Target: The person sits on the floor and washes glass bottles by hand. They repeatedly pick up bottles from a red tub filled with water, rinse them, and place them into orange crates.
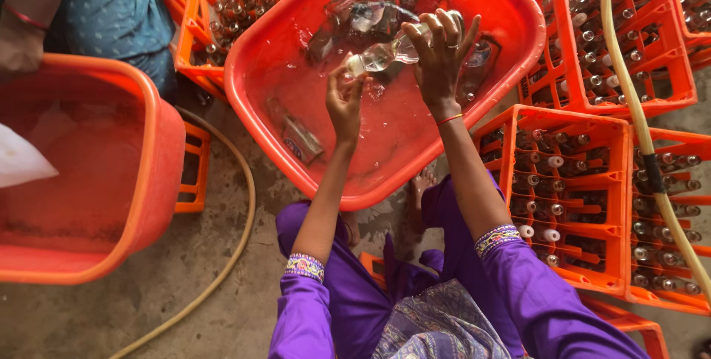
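1. Gripping a clear glass bottle by its body, the right hand holds it on its side above the water, fingers spread over the top of it
2. Closing around the bottle's mouth end, the left hand has its fingertips pinched on the neck, so both hands carry the same bottle
3. Lying below them is a large red plastic tub with shallow water, and the bottle hangs over its middle
4. Resting in the far part of the tub are several more bottles, wet and partly under water, and one flat labelled bottle lies alone near the left wall
5. Standing to the right is an orange crate packed with upright bottles, with further crates behind and beside it
6. Running across the right-hand crates is a pale hose
7. Sitting to the left is a second orange tub, and another person's blue-clad figure is at the upper left
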